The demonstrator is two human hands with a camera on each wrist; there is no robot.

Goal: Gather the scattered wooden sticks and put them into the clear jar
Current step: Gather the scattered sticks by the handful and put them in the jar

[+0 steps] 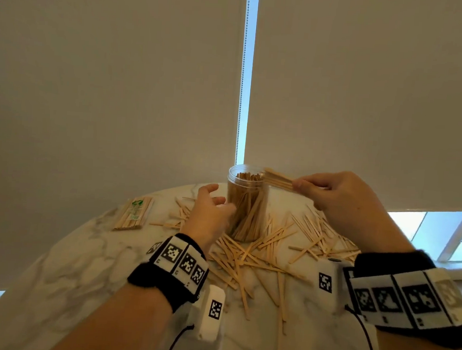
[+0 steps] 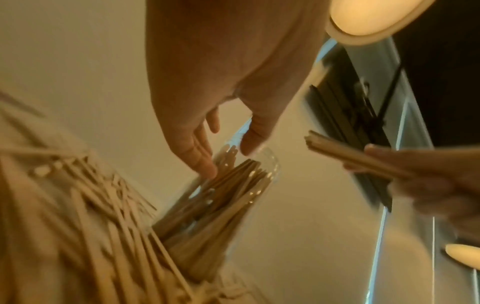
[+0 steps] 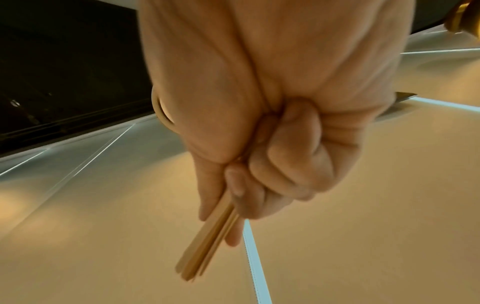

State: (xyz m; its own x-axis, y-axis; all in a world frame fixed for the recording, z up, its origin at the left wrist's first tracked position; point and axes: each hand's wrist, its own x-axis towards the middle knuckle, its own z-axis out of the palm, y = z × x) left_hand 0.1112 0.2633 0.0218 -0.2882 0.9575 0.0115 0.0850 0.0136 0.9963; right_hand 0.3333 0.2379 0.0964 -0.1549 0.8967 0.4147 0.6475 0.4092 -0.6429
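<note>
Dozens of flat pale wooden sticks (image 1: 249, 255) lay scattered across the white marbled round table (image 1: 62, 258), fanned out below and to the right of centre in the head view. And there it stood, upright in the middle of the frame: the clear cylindrical plastic jar (image 1: 246, 203), lidless, already crammed with standing sticks leaning against one another. Your left hand (image 1: 209, 211) was at the jar's left side, fingers loose and spread, holding nothing; the left wrist view showed your fingertips (image 2: 205, 166) right against the jar's wall near its rim, thumb arched over the other side. Your right hand (image 1: 340, 193) was up at centre right, level with the jar's mouth, clenched round a small bundle of sticks (image 1: 278, 179). Their free ends pointed left and just reached the rim. From the right wrist view you could see the thumb and curled fingers pinning that bundle (image 3: 207, 242) tight. Over at the left of the frame, well apart from the pile, a wrapped pack of sticks with a green label (image 1: 134, 213) lay flat on the table.
</note>
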